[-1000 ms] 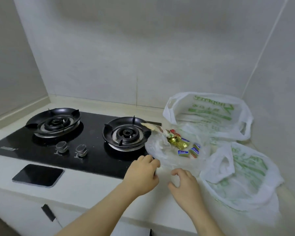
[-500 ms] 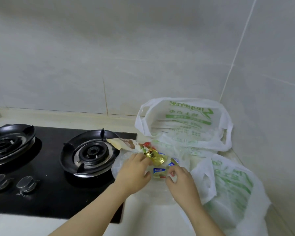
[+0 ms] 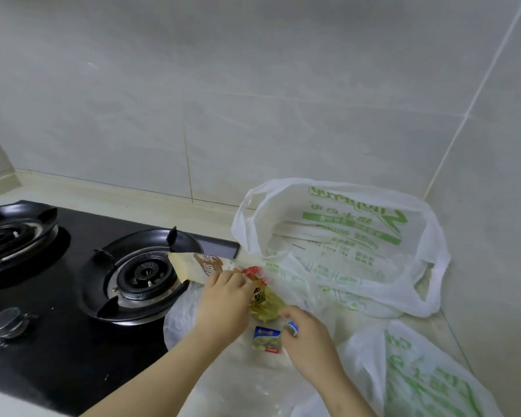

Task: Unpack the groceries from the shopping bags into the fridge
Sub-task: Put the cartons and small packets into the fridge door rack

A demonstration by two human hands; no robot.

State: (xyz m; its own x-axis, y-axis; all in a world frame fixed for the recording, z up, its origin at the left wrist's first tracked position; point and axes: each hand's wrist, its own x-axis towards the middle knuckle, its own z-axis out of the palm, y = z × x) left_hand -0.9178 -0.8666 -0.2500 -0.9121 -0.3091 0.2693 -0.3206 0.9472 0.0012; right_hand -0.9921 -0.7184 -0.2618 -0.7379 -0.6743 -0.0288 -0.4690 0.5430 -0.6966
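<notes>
A clear plastic bag [image 3: 181, 320] lies on the counter beside the stove, with groceries in it. A long cream and brown packet [image 3: 193, 266] sticks out over the burner; my left hand [image 3: 226, 305] rests on its near end with the fingers curled over it. A golden wrapped item [image 3: 266, 305] lies between my hands. My right hand [image 3: 310, 335] pinches a small blue packet [image 3: 292, 328]. A green and blue packet [image 3: 266, 341] lies just left of that hand. Two white shopping bags with green print stand open: one behind [image 3: 343, 245], one at the right front [image 3: 418, 380].
A black gas hob [image 3: 57, 341] with two burners [image 3: 145, 275] and a knob [image 3: 6, 323] fills the left. Tiled walls close the counter at the back and right, forming a corner behind the bags.
Both hands have moved forward from the counter's edge into the clear bag. The left hand reached the long packet and the right hand took hold of a small blue packet. The camera moved closer and right.
</notes>
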